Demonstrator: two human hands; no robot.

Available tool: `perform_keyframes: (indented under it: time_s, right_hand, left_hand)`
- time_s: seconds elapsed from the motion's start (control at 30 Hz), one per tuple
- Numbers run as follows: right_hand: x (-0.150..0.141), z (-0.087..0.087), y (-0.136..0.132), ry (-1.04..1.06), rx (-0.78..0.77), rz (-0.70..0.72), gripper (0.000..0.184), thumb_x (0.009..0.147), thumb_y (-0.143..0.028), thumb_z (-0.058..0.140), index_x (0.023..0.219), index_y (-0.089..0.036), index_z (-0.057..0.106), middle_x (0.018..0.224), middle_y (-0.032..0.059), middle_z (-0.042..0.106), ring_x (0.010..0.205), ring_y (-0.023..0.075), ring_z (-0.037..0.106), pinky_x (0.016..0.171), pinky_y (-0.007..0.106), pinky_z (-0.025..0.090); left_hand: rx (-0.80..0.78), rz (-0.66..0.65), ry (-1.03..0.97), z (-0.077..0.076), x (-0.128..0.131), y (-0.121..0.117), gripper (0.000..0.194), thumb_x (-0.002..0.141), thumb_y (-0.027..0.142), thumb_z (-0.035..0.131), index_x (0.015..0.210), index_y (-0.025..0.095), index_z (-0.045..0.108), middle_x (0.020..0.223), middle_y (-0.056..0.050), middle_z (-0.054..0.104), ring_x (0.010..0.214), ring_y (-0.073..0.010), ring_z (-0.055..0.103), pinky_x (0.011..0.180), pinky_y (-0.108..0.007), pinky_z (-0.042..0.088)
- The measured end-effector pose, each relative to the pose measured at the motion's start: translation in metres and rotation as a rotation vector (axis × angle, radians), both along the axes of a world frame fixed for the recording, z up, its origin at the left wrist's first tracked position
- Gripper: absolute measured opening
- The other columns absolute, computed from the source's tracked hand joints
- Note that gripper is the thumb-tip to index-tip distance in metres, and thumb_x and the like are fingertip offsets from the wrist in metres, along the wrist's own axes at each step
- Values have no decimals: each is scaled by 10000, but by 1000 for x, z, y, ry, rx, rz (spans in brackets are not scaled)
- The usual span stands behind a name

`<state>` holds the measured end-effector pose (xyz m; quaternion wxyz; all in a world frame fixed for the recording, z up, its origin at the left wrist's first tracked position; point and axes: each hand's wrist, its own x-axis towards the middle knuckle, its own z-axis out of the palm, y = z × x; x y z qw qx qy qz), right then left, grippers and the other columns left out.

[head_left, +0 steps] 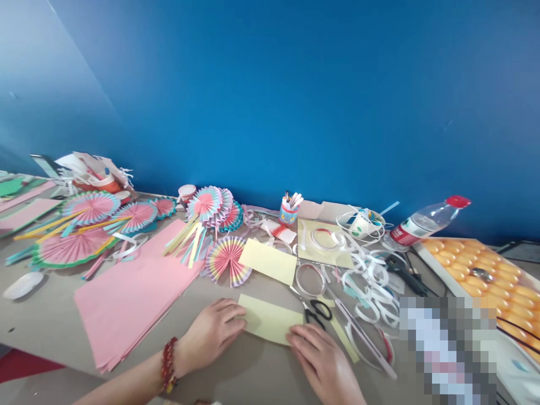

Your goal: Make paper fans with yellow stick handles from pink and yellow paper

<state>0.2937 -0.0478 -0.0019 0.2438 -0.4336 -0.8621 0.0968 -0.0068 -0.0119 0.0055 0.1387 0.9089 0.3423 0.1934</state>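
A small pale yellow sheet of paper (270, 319) lies on the table in front of me. My left hand (211, 333), with a red bead bracelet at the wrist, presses its fingers on the sheet's left edge. My right hand (323, 360) rests flat on the sheet's right lower corner, fingers stretched out. Black-handled scissors (314, 309) lie just beyond my right hand. A second yellow sheet (268, 261) lies further back.
A stack of pink paper (130, 298) lies left. Folded paper fans (90, 225) and a rainbow rosette (228, 259) sit behind it. White tape strips and rings (371, 281), a pen cup (288, 212), a water bottle (422, 224) and an orange tray (485, 270) stand right.
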Motion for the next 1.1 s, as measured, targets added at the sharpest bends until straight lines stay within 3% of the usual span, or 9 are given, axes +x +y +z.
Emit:
perform_keyframes:
  time_s: [0.5,0.77,1.1]
  right_hand:
    - [-11,17,3,96,-95,-11,256,972,-173,440,1021,-217,688,965,69,749,901,199,702,830,317,565]
    - [-14,7,-9,169,-121,-124,221,971,-186,463,1011,-226,677,952,53,751,881,199,707,830,320,555]
    - [-19,-11,-2,165,-110,-265,267,972,-183,438,1141,-224,641,1013,59,739,894,213,706,750,316,563]
  left_hand:
    - [-161,50,-46,3,-8,1,176,1006,204,449,942,203,613,971,-49,670,877,-192,620,806,-321,482]
    - [-245,165,-161,-1,-6,-12,181,1014,246,455,927,212,610,923,-39,680,845,-181,637,746,-277,484]
    - [-310,300,-107,-6,1,-5,186,1019,266,442,885,212,559,843,-5,624,749,-164,616,682,-264,428]
